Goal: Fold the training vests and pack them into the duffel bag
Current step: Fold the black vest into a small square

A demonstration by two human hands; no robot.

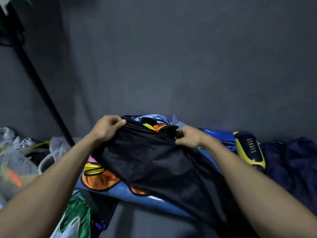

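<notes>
Behind the fingers rose a dark grey wall [171, 57], with a black pole [39, 83] slanting down across it on the left. Below the fingers a blue surface [145, 201] carried the pile of work; whether it was the duffel bag itself could not be told. Spread over it, and hanging down toward the person, was a black training vest [154, 162], the largest cloth in view. The left hand [107, 127] gripped the vest's far left edge, fingers curled tight around the bunched fabric. The right hand [187, 136] pinched the far right edge the same way, fingers closed on the cloth, so the vest stretched between the two hands.

Right of the right-hand fingers lay dark navy clothing [291, 160], and between it and the hand sat a yellow and black shin guard [250, 150]. Left of the left-hand fingers were clear plastic bags [15, 162], and nearer the person a green shiny cloth [77, 212].

Under the black vest, on the near left, an orange vest [99, 181] with black trim showed, with a yellow vest [92, 169] just beyond it. Just past the fingers, between both hands, small scraps of yellow and orange fabric [154, 127] peeked out above the black edge.
</notes>
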